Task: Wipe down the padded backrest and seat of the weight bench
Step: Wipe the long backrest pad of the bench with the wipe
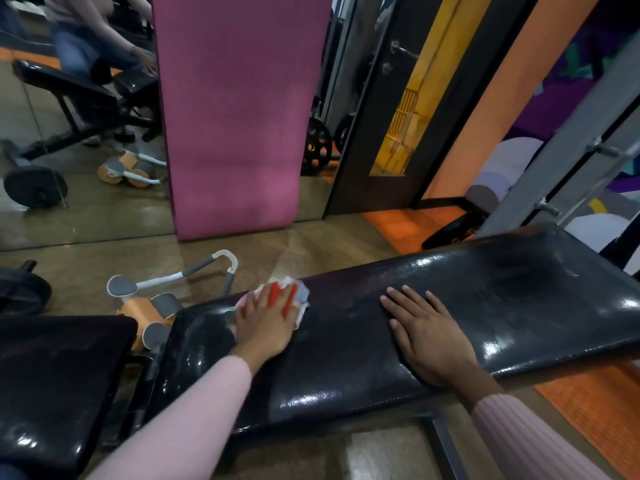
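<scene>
1. Task object: the long black glossy padded backrest [433, 327] of the weight bench runs from lower centre out to the right edge of the head view. The separate black padded seat [52, 368] sits at lower left, just beside the backrest's near end, with a gap of frame between them.
2. Left hand [268, 322]: fingers spread and fairly straight, palm pressing a crumpled red, white and grey cloth [294, 296] flat against the backrest, close to its far edge. It is a flat press, not a pinch; the cloth shows past the fingertips and to the right of the hand.
3. Right hand [429, 336]: fingers straight, holding nothing, palm down on the backrest well to the right of the cloth. I read it as a brace.
4. Judgement on step: the backrest wipe is under way and the seat is not yet in hand. I cannot tell from the sheen which parts are already wiped.
5. To do it well: I would keep the palm over the cloth's middle so it does not bunch or slip out, and run overlapping strokes along the pad.
6. The brace covers pad area; I would shift it before the cloth reaches it.
7. Risk: the cloth is near the far edge and could slide off onto the brown floor [329, 244].
</scene>
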Tool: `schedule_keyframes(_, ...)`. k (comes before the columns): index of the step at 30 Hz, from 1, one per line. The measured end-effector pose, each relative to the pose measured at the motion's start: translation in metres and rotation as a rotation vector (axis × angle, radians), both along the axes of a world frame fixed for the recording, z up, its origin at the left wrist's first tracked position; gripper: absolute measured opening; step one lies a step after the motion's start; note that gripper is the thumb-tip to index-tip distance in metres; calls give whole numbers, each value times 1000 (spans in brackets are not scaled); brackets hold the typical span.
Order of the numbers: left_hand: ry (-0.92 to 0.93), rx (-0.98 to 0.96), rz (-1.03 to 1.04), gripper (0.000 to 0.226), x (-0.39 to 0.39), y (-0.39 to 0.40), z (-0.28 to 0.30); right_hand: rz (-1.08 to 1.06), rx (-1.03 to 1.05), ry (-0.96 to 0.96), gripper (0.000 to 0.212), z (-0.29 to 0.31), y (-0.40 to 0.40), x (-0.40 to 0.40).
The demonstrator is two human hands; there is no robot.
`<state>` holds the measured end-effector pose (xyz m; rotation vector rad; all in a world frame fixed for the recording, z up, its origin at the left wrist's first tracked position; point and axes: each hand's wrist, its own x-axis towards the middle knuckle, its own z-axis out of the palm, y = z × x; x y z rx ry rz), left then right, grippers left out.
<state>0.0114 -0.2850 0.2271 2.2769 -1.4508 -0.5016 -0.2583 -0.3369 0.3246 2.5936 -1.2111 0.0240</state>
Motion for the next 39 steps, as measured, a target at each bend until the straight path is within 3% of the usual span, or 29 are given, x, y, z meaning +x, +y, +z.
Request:
schedule_keyframes(3, -87, -20, -73, 69, -35, 54, 2, -3, -7, -10, 53, -2, -1, -1)
schedule_keyframes(7, -60, -128, -223, 49, -82, 39, 26, -3, -7, 9, 53, -2, -1, -1)
schedule_keyframes(12, 5, -64, -140, 47, -26, -26, 15, -8, -9, 4, 53, -1, 0, -1)
schedule_keyframes(16, 21, 14, 43, 48, 35, 6, -15, 13, -23, -18, 52, -2, 0, -1)
schedule_keyframes(20, -49, -63, -7, 60, -15, 61, -11, 11, -30, -13, 53, -2, -1, -2)
schedule_keyframes(25, -2, -116, -196, 48, -66, 12, 25, 1, -33, -1, 52, 0, 0, -1)
schedule_keyframes(29, 58, -17, -133, 48, -26, -20, 19, 12, -31, 4, 53, -1, 1, -1)
schedule_keyframes(33, 24, -27, -35, 50, -28, 19, 6, 12, -36, 4, 53, -3, -2, -2)
schedule_keyframes(37, -172, -255, -256, 48, -104, 36, 24, 17, -47, 18, 53, -3, -3, -2)
schedule_keyframes(39, -117, -288, -324, 47, -115, 13, 36, 19, -45, 22, 53, -3, -2, -3)
